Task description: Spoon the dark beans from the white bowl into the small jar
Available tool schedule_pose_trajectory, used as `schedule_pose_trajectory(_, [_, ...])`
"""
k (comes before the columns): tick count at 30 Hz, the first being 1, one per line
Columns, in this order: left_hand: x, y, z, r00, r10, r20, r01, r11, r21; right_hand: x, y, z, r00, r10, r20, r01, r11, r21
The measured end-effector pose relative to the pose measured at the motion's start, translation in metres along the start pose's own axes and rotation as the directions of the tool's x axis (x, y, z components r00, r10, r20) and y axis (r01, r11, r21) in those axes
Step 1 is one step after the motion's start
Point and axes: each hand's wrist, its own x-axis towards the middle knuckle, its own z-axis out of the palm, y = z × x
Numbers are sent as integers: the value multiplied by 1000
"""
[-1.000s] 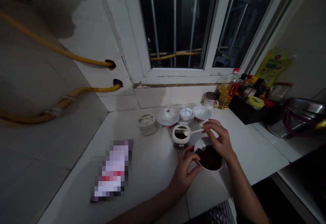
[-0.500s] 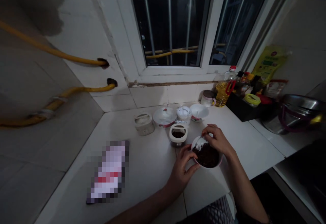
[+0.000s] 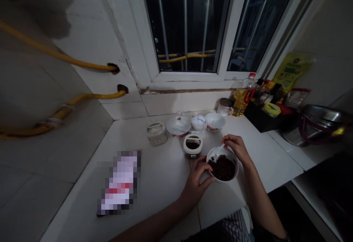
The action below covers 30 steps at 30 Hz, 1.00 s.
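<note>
A white bowl [image 3: 234,158] filled with dark, chunky food stands on the white counter [image 3: 162,172]. My left hand [image 3: 196,177] grips the bowl's near-left rim, fingers curled against it. My right hand [image 3: 234,145] is closed on a small white spoon [image 3: 218,151] whose tip dips into the bowl at its far edge. Just beyond the bowl sits an open white seasoning jar [image 3: 192,145] with dark contents.
Behind stand a lidded white jar [image 3: 156,133], two white bowls [image 3: 178,125], a small jar [image 3: 198,122], a cup [image 3: 225,106], an oil bottle [image 3: 242,97] and a black rack of condiments [image 3: 266,121]. A steel pot [image 3: 317,124] is at right. A packet [image 3: 120,183] lies left.
My right hand brought the white spoon from the open seasoning jar over to the bowl and lowered its tip into the dark food. My left hand stayed on the bowl's rim.
</note>
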Motion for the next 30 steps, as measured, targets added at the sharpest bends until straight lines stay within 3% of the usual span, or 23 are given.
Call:
schedule_pose_trajectory(14, [0,2,2,1000,20,8,-19,1000,-13,5,1,-3,988,120,-96,-107,985,133])
schedule_pose_trajectory(21, [0,3,1,1000,-18,22,19,999,-41,5,-8,5,984,115,-134,-87,976,200])
schedule_pose_trajectory(24, [0,3,0,999,-29,24,29,999,-33,4,-21,8,988,36,-150,-10,985,171])
schedule_pose_trajectory(27, [-1,3,-1,1000,-23,20,24,999,-35,0,-36,15,980,-121,-158,132,989,63])
schedule_pose_trajectory(30, [-1,2,0,1000,-13,18,13,999,-38,-6,-42,29,919,-376,-118,355,921,-161])
